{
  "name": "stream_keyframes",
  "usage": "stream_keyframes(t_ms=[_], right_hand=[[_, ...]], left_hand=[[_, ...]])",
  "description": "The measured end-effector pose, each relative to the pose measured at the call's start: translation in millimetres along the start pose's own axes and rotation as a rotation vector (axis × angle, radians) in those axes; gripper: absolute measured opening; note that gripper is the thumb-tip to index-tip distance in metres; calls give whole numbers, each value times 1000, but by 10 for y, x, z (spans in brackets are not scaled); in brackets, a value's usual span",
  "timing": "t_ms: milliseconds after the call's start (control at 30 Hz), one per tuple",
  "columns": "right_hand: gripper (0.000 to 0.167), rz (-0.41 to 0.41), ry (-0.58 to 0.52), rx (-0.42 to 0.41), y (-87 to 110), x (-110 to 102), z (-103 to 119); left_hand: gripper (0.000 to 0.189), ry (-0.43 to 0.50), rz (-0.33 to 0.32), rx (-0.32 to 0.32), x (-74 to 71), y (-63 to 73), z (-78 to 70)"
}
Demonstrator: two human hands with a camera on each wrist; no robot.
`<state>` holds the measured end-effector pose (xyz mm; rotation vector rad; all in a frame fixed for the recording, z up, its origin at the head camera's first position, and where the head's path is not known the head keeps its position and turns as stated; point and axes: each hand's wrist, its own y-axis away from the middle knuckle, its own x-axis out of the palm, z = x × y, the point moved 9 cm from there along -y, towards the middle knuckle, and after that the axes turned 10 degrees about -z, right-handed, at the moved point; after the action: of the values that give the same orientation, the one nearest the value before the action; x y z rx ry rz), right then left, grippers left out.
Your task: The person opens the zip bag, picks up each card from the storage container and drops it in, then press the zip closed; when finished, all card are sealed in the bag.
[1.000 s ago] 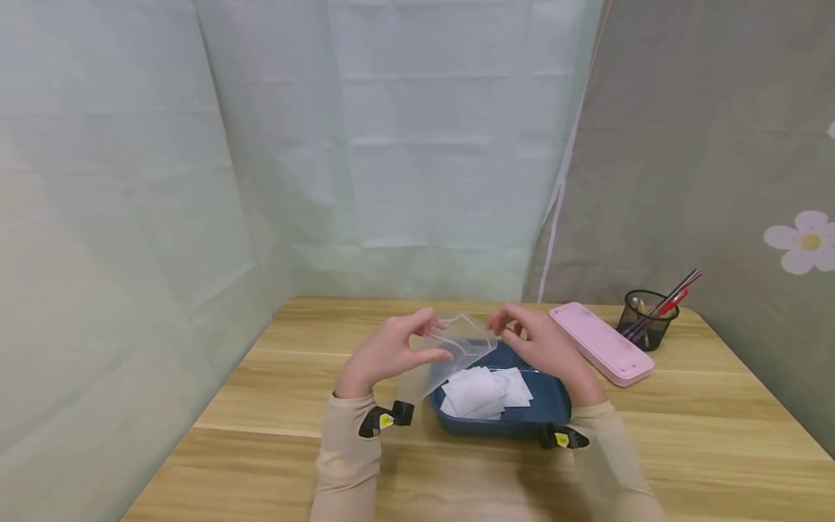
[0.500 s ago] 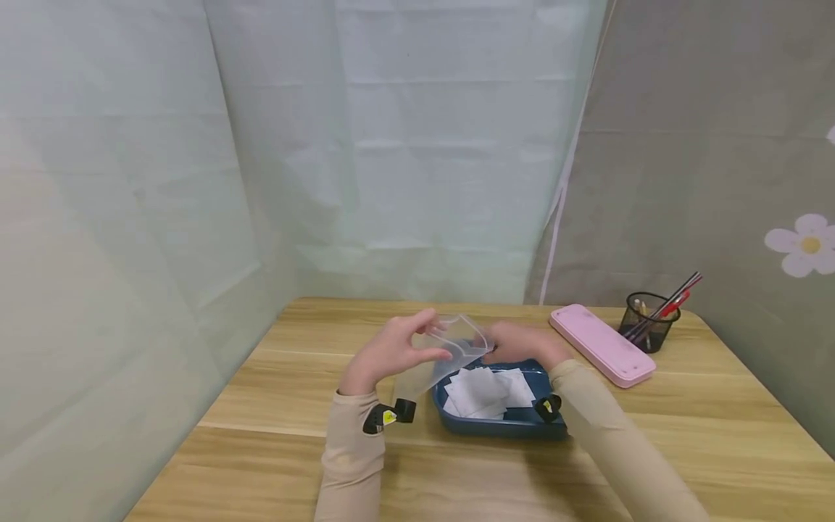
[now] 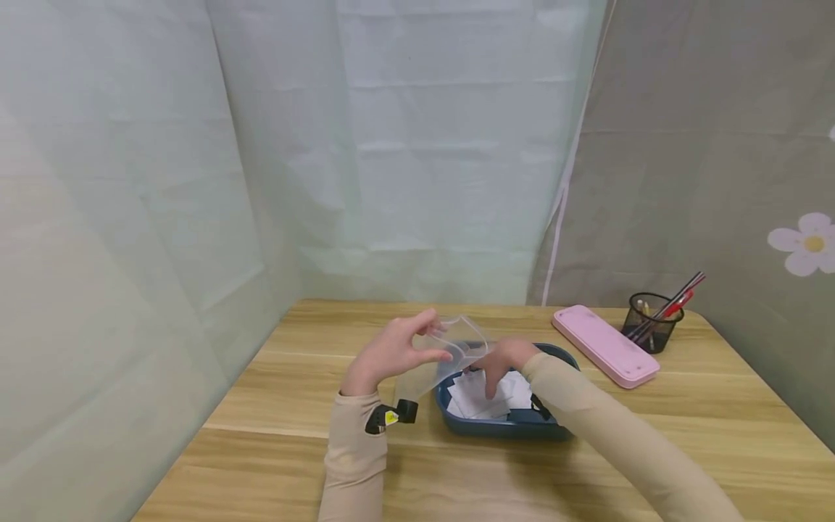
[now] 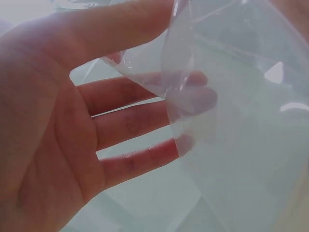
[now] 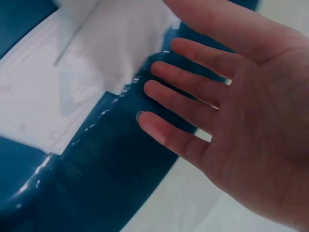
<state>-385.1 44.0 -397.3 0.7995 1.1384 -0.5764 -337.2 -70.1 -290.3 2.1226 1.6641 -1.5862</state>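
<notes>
My left hand (image 3: pixel 390 355) holds a clear plastic bag (image 3: pixel 420 378) by its mouth, tilted over the left end of a dark blue tray (image 3: pixel 509 430). In the left wrist view the bag's film (image 4: pixel 251 130) overlaps the fingertips, and the thumb lies along its upper edge. Several flat white packets (image 3: pixel 479 407) lie heaped in the tray. Over them reaches my right hand (image 3: pixel 507 359), its fingers extended and pointing down. In the right wrist view those fingers (image 5: pixel 178 104) are spread beside the packets (image 5: pixel 36 92), nothing in the palm.
A pink case (image 3: pixel 603 344) lies on the wooden table (image 3: pixel 293 435) right of the tray. Behind it stands a black mesh pen cup (image 3: pixel 652 330) with pens and pencils. Hanging cloth (image 3: pixel 424 181) encloses the table's back and left side.
My right hand has come down from beside the bag's mouth to the packets in the tray. The left hand keeps its hold on the bag, nearly still.
</notes>
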Motion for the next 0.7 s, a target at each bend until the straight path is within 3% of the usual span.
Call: stream_keyframes(t_ms=[133, 367, 700], right_hand=[[62, 34, 122, 14, -68, 92, -29], [67, 18, 130, 78, -141, 198, -93], [64, -18, 110, -1, -210, 205, -92]], left_hand=[[31, 4, -9, 8, -3, 9, -1], [32, 15, -19, 15, -14, 25, -9], [30, 12, -40, -10, -47, 27, 29]])
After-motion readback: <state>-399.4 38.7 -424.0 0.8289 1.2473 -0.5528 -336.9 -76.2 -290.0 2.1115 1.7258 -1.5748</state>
